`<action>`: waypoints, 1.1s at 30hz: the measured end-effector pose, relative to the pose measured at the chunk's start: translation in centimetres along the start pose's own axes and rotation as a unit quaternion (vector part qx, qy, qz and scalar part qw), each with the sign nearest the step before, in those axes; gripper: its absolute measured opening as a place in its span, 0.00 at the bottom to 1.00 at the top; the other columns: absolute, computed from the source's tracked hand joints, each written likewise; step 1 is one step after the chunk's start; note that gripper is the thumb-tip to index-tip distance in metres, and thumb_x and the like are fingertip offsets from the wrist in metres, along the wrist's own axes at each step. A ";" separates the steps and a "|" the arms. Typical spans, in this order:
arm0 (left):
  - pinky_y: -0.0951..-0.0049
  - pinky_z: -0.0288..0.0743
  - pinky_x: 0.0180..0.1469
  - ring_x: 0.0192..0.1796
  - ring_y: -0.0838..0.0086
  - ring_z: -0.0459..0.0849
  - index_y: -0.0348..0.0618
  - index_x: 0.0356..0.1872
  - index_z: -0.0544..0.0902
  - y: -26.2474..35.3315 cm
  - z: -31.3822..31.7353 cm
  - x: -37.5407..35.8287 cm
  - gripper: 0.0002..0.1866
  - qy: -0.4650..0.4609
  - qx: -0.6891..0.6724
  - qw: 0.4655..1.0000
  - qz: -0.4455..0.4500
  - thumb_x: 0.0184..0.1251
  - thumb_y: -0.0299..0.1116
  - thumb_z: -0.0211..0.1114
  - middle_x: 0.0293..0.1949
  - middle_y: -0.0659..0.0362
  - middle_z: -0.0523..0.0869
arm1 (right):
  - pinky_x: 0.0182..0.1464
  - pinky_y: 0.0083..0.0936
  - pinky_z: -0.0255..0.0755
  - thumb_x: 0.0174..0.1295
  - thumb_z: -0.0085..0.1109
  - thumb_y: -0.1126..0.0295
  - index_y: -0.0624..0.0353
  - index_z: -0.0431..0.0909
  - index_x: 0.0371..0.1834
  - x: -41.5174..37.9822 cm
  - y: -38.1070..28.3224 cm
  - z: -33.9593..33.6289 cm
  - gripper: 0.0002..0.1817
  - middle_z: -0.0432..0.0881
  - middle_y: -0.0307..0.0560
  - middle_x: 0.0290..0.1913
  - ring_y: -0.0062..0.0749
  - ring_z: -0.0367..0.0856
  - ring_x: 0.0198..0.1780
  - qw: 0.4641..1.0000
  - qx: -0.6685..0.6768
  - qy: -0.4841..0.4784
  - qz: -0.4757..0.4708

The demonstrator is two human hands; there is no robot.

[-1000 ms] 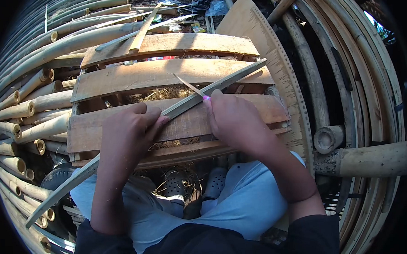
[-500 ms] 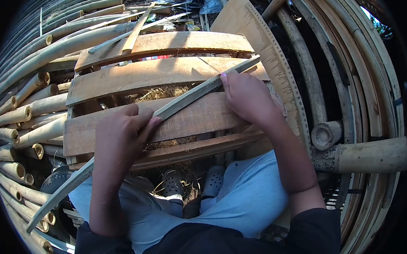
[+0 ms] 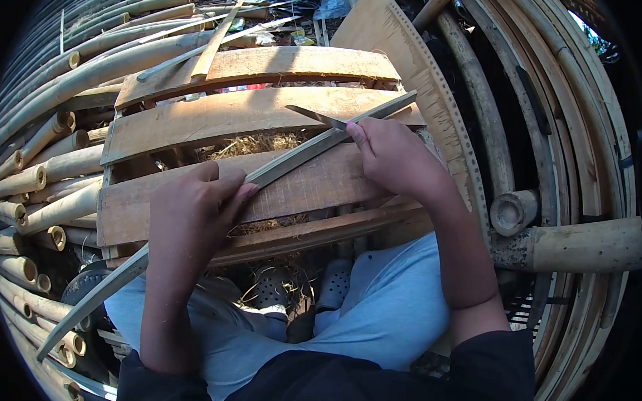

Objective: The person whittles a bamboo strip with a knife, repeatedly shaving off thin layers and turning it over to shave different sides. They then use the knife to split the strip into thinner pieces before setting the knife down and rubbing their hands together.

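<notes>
A long, narrow bamboo strip (image 3: pixel 301 153) lies slantwise over a slatted wooden bench (image 3: pixel 189 127), its lower end reaching down past my left forearm. My left hand (image 3: pixel 196 206) is closed round the strip near its middle. In my right hand (image 3: pixel 398 154) is a knife (image 3: pixel 316 117), its thin blade pointing up and left across the strip. The right thumb presses at the strip where the blade crosses it, short of its upper right end. The knife's handle is hidden inside my fist.
Cut bamboo poles (image 3: pixel 54 169) are stacked on the left. Two loose strips (image 3: pixel 217 40) lie over the bench's far slat. At the right stand a wooden board (image 3: pixel 401 61) with a toothed edge and a thick bamboo pole (image 3: pixel 588 246). My feet in clogs (image 3: pixel 335 286) are below the bench.
The knife blade has turned so its flat face shows more plainly, over the strip. The strip has shifted slightly; my left hand keeps its hold.
</notes>
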State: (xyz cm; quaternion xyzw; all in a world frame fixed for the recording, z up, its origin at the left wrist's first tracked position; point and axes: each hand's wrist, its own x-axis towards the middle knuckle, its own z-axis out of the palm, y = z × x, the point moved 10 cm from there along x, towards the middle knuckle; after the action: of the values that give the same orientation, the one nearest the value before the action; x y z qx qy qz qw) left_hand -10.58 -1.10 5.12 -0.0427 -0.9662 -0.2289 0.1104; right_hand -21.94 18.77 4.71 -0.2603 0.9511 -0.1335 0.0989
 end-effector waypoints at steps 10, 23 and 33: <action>0.54 0.74 0.34 0.31 0.55 0.83 0.45 0.32 0.88 0.1 0.0 0.0 0.13 -0.002 0.006 1.000 -0.004 0.68 0.44 0.69 0.26 0.53 0.78 | 0.43 0.56 0.74 0.81 0.41 0.56 0.65 0.76 0.38 -0.6 -0.7 0.6 0.23 0.82 0.66 0.30 0.66 0.83 0.37 0.998 -0.056 0.017 0.034; 0.58 0.75 0.34 0.33 0.59 0.85 0.45 0.35 0.83 2.0 -0.1 -0.5 0.11 0.052 0.035 0.998 0.013 0.66 0.41 0.70 0.29 0.57 0.81 | 0.43 0.44 0.81 0.69 0.52 0.36 0.66 0.87 0.27 -0.1 4.9 -1.1 0.38 0.85 0.61 0.24 0.56 0.88 0.32 0.979 -0.023 0.136 0.148; 0.56 0.75 0.36 0.35 0.56 0.86 0.47 0.35 0.82 1.4 -1.1 -1.6 0.09 -0.044 0.028 0.998 0.042 0.64 0.39 0.70 0.30 0.56 0.84 | 0.52 0.37 0.82 0.54 0.60 0.20 0.66 0.87 0.37 -0.9 5.5 -1.8 0.48 0.88 0.51 0.34 0.42 0.90 0.46 0.974 0.082 0.042 0.206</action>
State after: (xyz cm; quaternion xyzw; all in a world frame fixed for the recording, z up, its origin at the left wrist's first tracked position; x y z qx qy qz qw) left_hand -8.65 -0.44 6.33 -0.0906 -0.9734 -0.1951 0.0788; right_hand -24.19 24.19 4.82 -0.0435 0.9734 -0.1988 0.1055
